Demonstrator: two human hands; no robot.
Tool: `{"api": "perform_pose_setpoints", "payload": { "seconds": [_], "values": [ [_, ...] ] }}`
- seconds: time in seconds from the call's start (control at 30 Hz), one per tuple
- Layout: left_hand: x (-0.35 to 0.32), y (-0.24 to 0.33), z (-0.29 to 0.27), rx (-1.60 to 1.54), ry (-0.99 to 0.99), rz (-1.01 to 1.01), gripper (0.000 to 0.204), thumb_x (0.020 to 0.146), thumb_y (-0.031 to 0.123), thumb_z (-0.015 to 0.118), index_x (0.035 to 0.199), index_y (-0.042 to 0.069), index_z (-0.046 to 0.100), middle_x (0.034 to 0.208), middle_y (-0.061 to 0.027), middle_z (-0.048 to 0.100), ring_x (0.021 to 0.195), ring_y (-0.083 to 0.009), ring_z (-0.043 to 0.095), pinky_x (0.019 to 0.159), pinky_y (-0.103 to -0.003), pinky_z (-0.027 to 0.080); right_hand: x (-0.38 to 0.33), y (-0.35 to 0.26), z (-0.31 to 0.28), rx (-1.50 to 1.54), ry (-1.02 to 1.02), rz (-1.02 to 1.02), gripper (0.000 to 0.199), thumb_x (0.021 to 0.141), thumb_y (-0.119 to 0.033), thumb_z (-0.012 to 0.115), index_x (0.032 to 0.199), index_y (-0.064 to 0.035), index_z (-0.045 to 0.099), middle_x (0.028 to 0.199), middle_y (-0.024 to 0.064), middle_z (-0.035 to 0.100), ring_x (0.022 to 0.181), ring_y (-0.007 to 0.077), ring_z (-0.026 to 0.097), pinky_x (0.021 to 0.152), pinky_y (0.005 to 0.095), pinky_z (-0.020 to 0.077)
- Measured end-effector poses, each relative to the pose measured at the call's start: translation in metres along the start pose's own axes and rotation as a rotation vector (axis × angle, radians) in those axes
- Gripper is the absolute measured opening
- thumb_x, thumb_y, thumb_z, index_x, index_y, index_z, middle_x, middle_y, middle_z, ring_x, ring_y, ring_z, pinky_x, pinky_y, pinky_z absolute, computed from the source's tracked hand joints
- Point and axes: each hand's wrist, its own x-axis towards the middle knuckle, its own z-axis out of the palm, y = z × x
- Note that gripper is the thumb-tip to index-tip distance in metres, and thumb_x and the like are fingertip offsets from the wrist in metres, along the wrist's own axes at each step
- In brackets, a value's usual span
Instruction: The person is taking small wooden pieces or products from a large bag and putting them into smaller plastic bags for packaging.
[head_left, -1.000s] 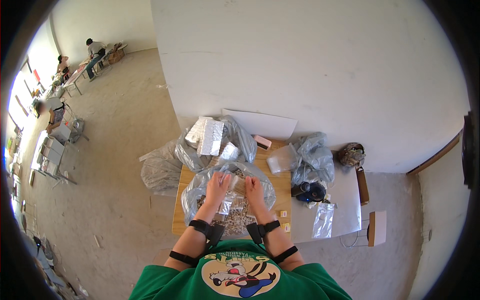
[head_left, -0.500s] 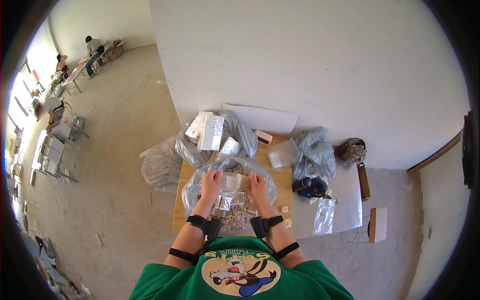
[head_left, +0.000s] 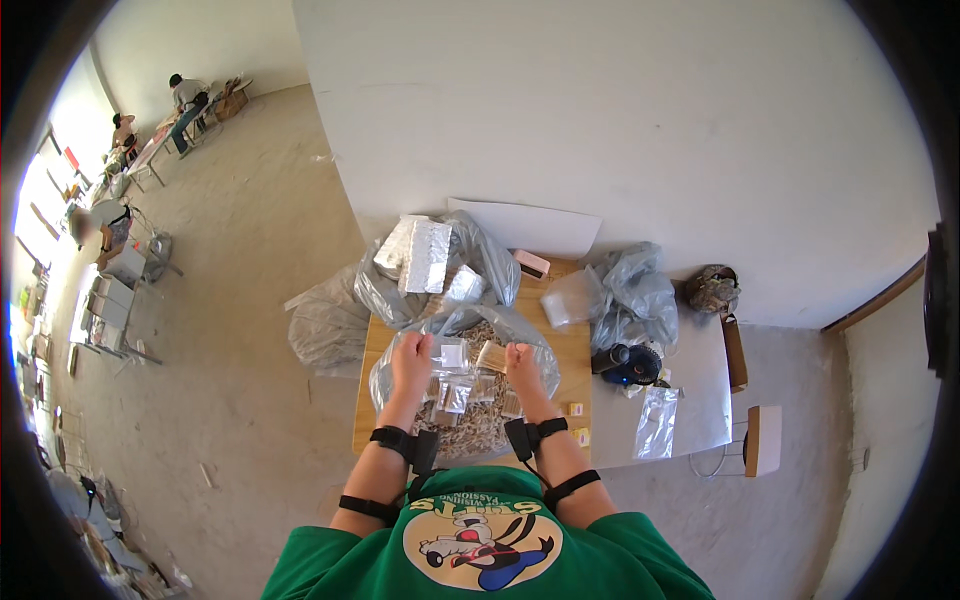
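My left hand (head_left: 412,362) is closed on the edge of a small clear plastic bag (head_left: 452,356) with a white patch on it. In my right hand (head_left: 522,366), the closed fingers hold a bundle of thin wooden sticks (head_left: 491,356), tilted toward the bag. A narrow gap seems to lie between bag and sticks. Below both hands, a large grey plastic sack (head_left: 545,372) stands open, filled with a loose heap of small tan and whitish pieces (head_left: 470,437). Several filled clear packets (head_left: 455,396) lie on that heap.
Behind is another grey sack (head_left: 490,262) holding silvery wrapped blocks (head_left: 428,257). On the wooden table (head_left: 572,350) lie a pink box (head_left: 531,264) and small yellow boxes (head_left: 575,409). A black fan-like device (head_left: 638,365) stands on the side table (head_left: 700,420). People sit far left.
The sticks and the bag, close together before, are now farther apart. My left hand has moved slightly left, and the sticks have tilted in my right hand. The whole view has shifted a little.
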Motion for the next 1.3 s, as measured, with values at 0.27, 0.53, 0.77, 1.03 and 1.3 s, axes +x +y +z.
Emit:
{"api": "perform_pose_setpoints", "payload": {
  "seconds": [0.27, 0.53, 0.77, 1.03, 1.3],
  "values": [
    [-0.011, 0.026, 0.004, 0.201, -0.194, 0.198, 0.019, 0.082, 0.02, 0.057, 0.074, 0.003, 0.053, 0.069, -0.0176, 0.057, 0.066, -0.0372, 0.055, 0.055, -0.042, 0.041, -0.038, -0.048, 0.006, 1.117, -0.708, 0.589, 0.044, 0.091, -0.045, 0.037, 0.101, -0.0028, 0.047, 0.097, 0.0136, 0.056, 0.09, 0.027, 0.057, 0.075, 0.0417, 0.0491],
    [-0.014, 0.014, 0.025, 0.205, -0.208, 0.113, 0.02, 0.084, 0.021, 0.053, 0.077, 0.003, 0.052, 0.066, -0.0171, 0.056, 0.061, -0.0354, 0.054, 0.053, -0.04, 0.042, -0.037, -0.021, -0.024, 1.039, -0.543, 0.501, 0.012, 0.083, -0.001, 0.049, 0.094, -0.0016, 0.051, 0.084, 0.0128, 0.059, 0.078, 0.024, 0.061, 0.07, 0.0354, 0.0524],
    [-0.047, -0.041, 0.082, -0.232, -0.438, -0.319, 0.019, 0.091, 0.018, 0.044, 0.08, 0.003, 0.05, 0.067, -0.0071, 0.058, 0.06, -0.0146, 0.056, 0.055, -0.028, 0.044, -0.042, 0.068, -0.094, 1.034, -0.193, 0.453, 0.01, 0.081, -0.003, 0.052, 0.088, 0.0028, 0.057, 0.08, 0.0081, 0.059, 0.071, 0.0166, 0.059, 0.067, 0.0277, 0.0488],
    [-0.138, -0.024, 0.17, -0.445, -0.976, -0.767, 0.017, 0.094, 0.015, 0.037, 0.097, 0.002, 0.047, 0.087, -0.009, 0.061, 0.077, -0.0148, 0.06, 0.07, -0.027, 0.048, -0.08, 0.238, -0.185, 0.793, 0.304, 0.601, 0.013, 0.08, -0.005, 0.057, 0.092, -0.0002, 0.057, 0.078, 0.0061, 0.06, 0.065, 0.0136, 0.057, 0.057, 0.0256, 0.0454],
    [-0.246, -0.071, 0.274, -0.272, -1.208, -0.795, 0.017, 0.092, 0.01, 0.038, 0.088, 0.003, 0.053, 0.081, -0.0053, 0.061, 0.077, -0.0127, 0.059, 0.069, -0.025, 0.046, -0.058, 0.375, -0.191, 0.016, 0.353, 0.623, 0.021, 0.076, -0.011, 0.066, 0.09, -0.0047, 0.052, 0.072, 0.0035, 0.058, 0.059, 0.0121, 0.053, 0.051, 0.0253, 0.041]
  ]
}}
